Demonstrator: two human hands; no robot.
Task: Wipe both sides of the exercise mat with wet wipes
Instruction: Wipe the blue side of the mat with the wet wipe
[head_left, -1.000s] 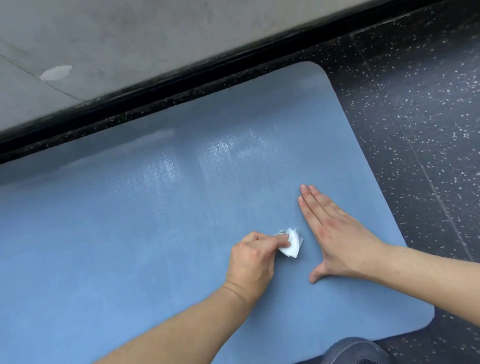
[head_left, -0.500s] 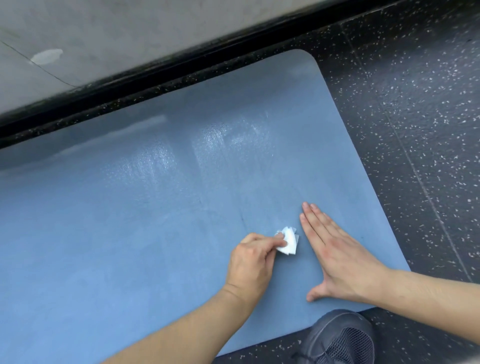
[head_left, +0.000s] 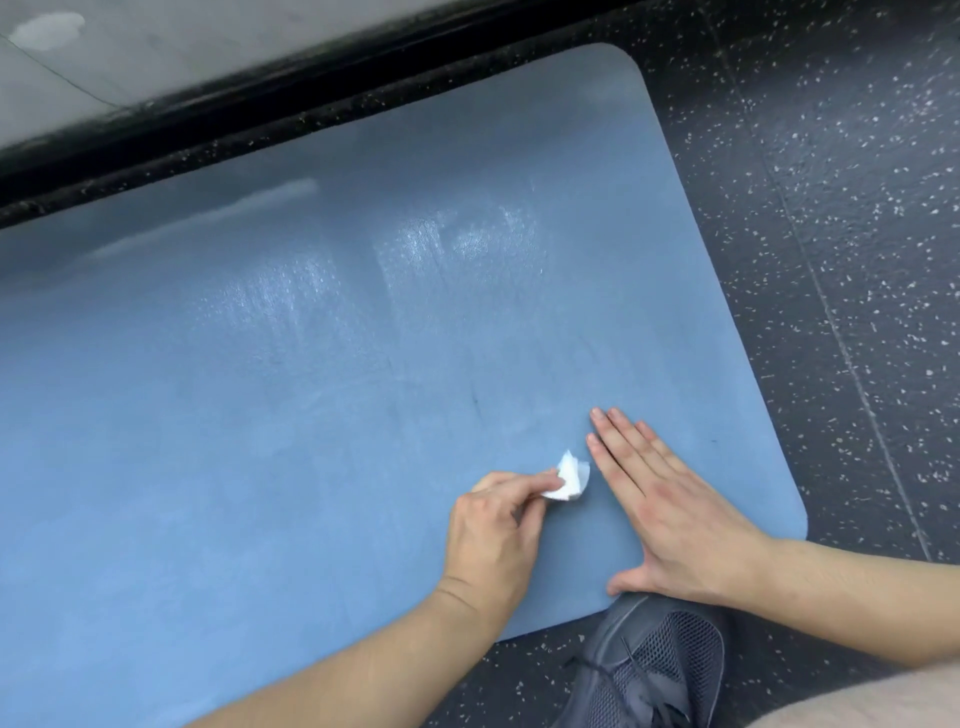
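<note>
Head view, looking down at the blue exercise mat (head_left: 260, 415) spread flat on the dark speckled floor (head_left: 857, 208), its long axis running off to the person's left and its rounded end just to their right. Left hand (head_left: 493, 530) has a small crumpled wet wipe (head_left: 727, 475) pinched between thumb and curled fingers, the wipe pressed down on the mat near the close edge. Right hand (head_left: 680, 514) lies flat, fingers straight and together, palm on the mat just beside the wipe — it looks to be bracing the mat, holding nothing. A wet sheen (head_left: 457, 244) shows farther up toward the black baseboard (head_left: 311, 98), so that stretch looks wiped; the near band under the hands reads duller. The unwiped run, by my judgement, lies leftward along the mat's length, and the left hand with the wipe is the nearer one to sweep it. A grey shoe (head_left: 660, 660) sits at the mat's near edge. The underside is not yet done, I'd say.
</note>
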